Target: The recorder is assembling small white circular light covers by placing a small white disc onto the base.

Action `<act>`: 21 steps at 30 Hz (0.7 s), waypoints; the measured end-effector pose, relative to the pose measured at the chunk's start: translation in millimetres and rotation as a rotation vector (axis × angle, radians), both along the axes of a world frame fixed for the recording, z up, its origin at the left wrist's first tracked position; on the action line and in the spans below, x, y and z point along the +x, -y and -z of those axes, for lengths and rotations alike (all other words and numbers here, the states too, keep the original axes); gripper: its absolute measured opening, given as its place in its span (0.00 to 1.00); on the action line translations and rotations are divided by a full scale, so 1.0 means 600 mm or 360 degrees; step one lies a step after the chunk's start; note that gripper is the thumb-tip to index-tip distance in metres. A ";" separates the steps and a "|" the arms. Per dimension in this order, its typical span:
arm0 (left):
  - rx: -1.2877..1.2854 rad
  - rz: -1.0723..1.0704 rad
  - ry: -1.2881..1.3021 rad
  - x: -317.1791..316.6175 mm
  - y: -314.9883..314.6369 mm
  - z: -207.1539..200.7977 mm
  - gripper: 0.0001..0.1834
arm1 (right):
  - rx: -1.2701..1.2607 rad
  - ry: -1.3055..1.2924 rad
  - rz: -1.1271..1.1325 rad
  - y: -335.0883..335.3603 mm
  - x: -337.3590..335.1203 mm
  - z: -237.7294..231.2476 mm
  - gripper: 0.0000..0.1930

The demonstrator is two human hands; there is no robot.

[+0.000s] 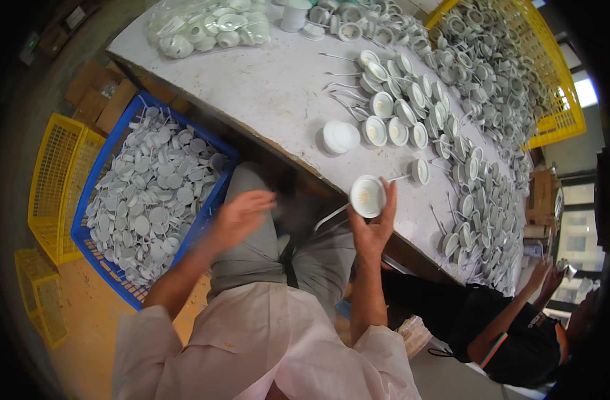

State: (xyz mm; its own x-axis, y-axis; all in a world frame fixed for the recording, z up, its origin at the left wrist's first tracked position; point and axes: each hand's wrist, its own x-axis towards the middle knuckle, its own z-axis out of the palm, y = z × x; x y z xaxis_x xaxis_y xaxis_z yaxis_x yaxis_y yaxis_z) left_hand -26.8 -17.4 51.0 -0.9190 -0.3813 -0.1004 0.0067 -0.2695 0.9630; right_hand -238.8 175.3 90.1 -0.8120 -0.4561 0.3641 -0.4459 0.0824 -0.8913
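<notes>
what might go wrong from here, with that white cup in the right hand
The white cup sits in the right hand alone, in front of the table; a slip might drop it into the lap or onto the floor. 
Its white cable hangs loose and could snag. 
The white discs lie near the table's edge, so a careless sweep might push them off.
</notes>
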 end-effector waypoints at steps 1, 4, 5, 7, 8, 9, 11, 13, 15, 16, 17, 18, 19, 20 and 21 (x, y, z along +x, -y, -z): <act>0.0168 0.0143 -0.0188 -0.040 -0.020 -0.009 0.35 | 0.0067 -0.0083 -0.0100 0.012 0.009 -0.005 0.47; 0.0296 0.0311 -0.0210 -0.116 -0.052 -0.060 0.41 | 0.0172 -0.0249 -0.0354 0.023 0.034 -0.023 0.49; 0.0358 0.0357 -0.0275 -0.128 -0.056 -0.066 0.43 | 0.0174 -0.0203 -0.0445 0.025 0.039 -0.022 0.50; 0.0367 0.0388 -0.0378 -0.135 -0.055 -0.063 0.45 | 0.0151 -0.0183 -0.0564 0.033 0.053 -0.021 0.46; 0.0363 0.0382 -0.0385 -0.131 -0.054 -0.062 0.45 | 0.0142 -0.0198 -0.0612 0.038 0.058 -0.022 0.44; 0.0365 0.0356 -0.0280 -0.124 -0.052 -0.071 0.45 | 0.0117 -0.0157 -0.0652 0.042 0.061 -0.019 0.42; 0.0397 0.0231 -0.0254 -0.111 -0.048 -0.062 0.44 | 0.0152 -0.0116 -0.0763 0.044 0.062 -0.018 0.42; 0.0488 0.0121 -0.0200 -0.086 -0.043 -0.034 0.44 | 0.0228 -0.0090 -0.0866 0.053 0.061 -0.038 0.35; 0.0568 -0.0058 -0.0105 -0.070 -0.043 -0.017 0.41 | 0.0161 0.0162 -0.0578 0.057 0.026 -0.022 0.31; 0.0566 -0.0063 -0.0107 -0.064 -0.038 -0.013 0.41 | 0.0099 0.0429 -0.0290 0.062 0.005 -0.013 0.27; 0.0617 -0.0072 -0.0087 -0.057 -0.032 -0.010 0.40 | 0.0124 0.0535 -0.0070 0.073 -0.022 -0.007 0.23; 0.0665 -0.0083 -0.0065 -0.053 -0.027 -0.009 0.38 | 0.0146 0.0643 0.0149 0.089 -0.047 -0.004 0.19; 0.0658 -0.0147 -0.0111 -0.060 -0.024 -0.011 0.36 | 0.0139 0.0634 0.0148 0.098 -0.071 0.002 0.19; 0.0651 -0.0142 -0.0122 -0.069 -0.016 -0.015 0.36 | 0.0135 0.0764 0.0211 0.105 -0.094 0.008 0.18; 0.0601 -0.0161 -0.0181 -0.081 -0.001 -0.018 0.35 | 0.0132 0.0898 0.0270 0.115 -0.109 0.017 0.17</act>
